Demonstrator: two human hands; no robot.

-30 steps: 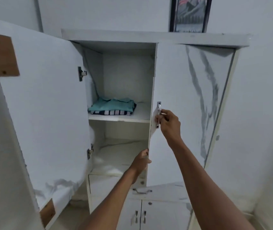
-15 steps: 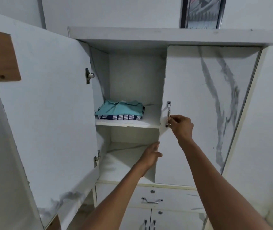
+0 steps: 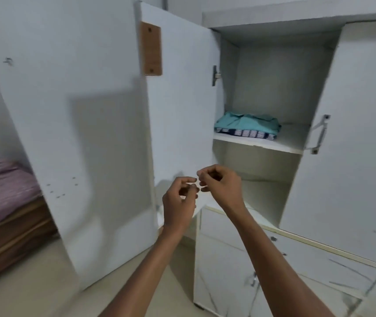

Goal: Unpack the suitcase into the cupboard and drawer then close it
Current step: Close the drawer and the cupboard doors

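Both hands have left the right door and its handle since a moment ago and now meet in the near middle, fingers loosely curled, grasping nothing visible. Behind them the white cupboard (image 3: 274, 26) stands with its left door (image 3: 178, 99) swung wide and its right door (image 3: 353, 133) almost shut. Folded clothes (image 3: 246, 125) lie on the far upper shelf (image 3: 285, 139). Left hand (image 3: 179, 202) and right hand (image 3: 220, 183) nearly touch at the fingertips.

White cupboard (image 3: 353, 179), left door (image 3: 182, 110) swung wide open; folded teal and striped clothes (image 3: 247, 126) on upper shelf (image 3: 274, 144).
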